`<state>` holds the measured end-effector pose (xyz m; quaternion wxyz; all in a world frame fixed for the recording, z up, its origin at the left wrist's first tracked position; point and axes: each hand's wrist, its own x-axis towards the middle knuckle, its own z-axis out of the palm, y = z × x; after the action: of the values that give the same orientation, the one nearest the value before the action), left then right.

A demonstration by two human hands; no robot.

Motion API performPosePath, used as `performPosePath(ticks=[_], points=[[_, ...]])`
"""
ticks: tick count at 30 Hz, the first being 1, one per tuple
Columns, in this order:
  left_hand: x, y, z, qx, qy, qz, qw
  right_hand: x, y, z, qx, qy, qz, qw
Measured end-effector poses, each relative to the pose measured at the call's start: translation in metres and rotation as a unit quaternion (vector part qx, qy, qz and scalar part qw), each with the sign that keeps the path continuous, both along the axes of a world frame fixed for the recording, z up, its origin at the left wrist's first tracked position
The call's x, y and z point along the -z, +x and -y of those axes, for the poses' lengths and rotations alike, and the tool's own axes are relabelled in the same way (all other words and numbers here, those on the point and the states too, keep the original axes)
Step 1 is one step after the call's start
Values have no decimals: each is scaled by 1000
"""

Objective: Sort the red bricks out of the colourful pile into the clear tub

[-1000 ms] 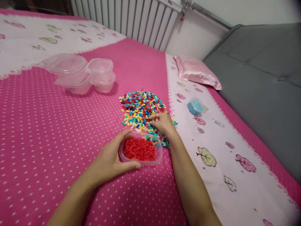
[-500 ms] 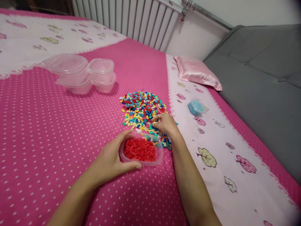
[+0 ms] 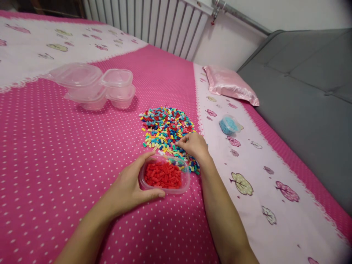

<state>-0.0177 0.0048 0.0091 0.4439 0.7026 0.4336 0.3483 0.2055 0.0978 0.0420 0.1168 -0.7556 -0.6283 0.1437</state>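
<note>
A clear plastic tub of red bricks (image 3: 164,175) sits on the pink dotted bedspread (image 3: 68,154). My left hand (image 3: 129,185) curls round the tub's left side, thumb at the far rim and fingers under the near edge. Just beyond the tub lies a heap of small mixed-colour bricks (image 3: 165,126). My right hand (image 3: 194,146) rests on the heap's near right edge, fingers bent and pinched together among the bricks. What the fingertips hold is too small to make out.
Empty clear tubs with lids (image 3: 93,86) are stacked at the back left. A small tub of blue bricks (image 3: 229,124) stands to the right on the pale border. A pink pillow (image 3: 229,84) lies behind it. A grey sofa (image 3: 305,99) runs along the right, a radiator (image 3: 154,22) behind.
My right hand has shifted slightly within the near edge of the heap, its fingers closing into a tighter pinch. My left hand and the red tub have stayed put.
</note>
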Motion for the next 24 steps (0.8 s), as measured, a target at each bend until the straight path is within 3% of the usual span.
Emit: performPosePath(ticks=[9, 14, 20, 24], points=[[0, 0, 0, 6, -2, 2, 1000, 0, -3, 2, -1, 0, 48, 999], [1, 0, 0, 9, -1, -2, 1000, 0, 2, -1, -19, -1, 16, 1000], [2, -1, 1, 5, 1, -1, 1000, 5, 13, -8, -61, 35, -193, 979], [3, 0, 0, 6, -6, 1, 1000, 0, 11, -5, -21, -4, -443, 896]])
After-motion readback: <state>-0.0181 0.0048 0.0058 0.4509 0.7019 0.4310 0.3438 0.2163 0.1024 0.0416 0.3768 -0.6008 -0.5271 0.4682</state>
